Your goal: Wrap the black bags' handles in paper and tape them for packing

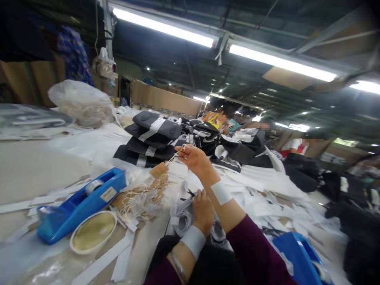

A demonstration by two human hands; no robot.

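Note:
My right hand (193,160) is stretched forward, its fingers pinching the white looped string (175,155) of a hang tag. The tan card tag (159,170) hangs from that string, above a pile of similar strung tags (142,200). Lower down and closer to me, my left hand (203,209) is curled closed beside a grey-white wrapped roll (183,222). A small black piece (191,193) shows at its fingertips; what the fingers grip is hidden. Both wrists carry a pale band, and a dark item lies below them near my lap.
On the left stand a blue tape dispenser (86,202) and a round tub (94,233). Stacked black bags (157,132) with white bands sit ahead. White paper strips litter the table. Another blue dispenser (299,253) is at the right, and a person (293,146) is farther back.

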